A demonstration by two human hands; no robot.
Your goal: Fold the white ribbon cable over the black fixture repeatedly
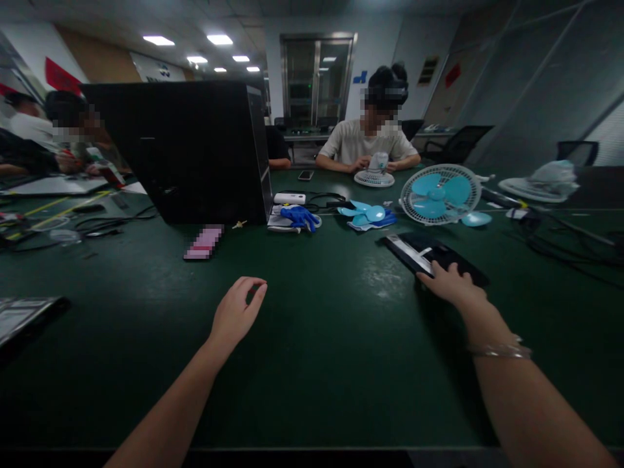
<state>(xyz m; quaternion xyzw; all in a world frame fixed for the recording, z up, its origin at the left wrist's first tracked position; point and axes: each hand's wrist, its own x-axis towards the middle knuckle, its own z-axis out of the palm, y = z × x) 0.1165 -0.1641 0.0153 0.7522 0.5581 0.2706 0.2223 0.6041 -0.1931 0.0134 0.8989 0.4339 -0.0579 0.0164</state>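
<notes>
My left hand (240,309) is over the dark green table, its thumb and forefinger curled together into a loop. Only table surface shows through that loop. On the right, my right hand (453,286) grips the near edge of a flat black packet (451,255) with a white label (408,252). Its fingers lie over the top, and the thumb is at the labelled side. Just beyond the packet are a fan head with light-blue blades in a white guard (441,194) and a loose light-blue fan blade (365,212) on a blue-and-white glove.
A large black case (195,156) stands at the back left, with a phone (205,243) before it. Blue-and-white gloves (299,218) lie beside it. Cables (550,240) run along the right. Across the table a person (368,140) handles a white fan part (375,175).
</notes>
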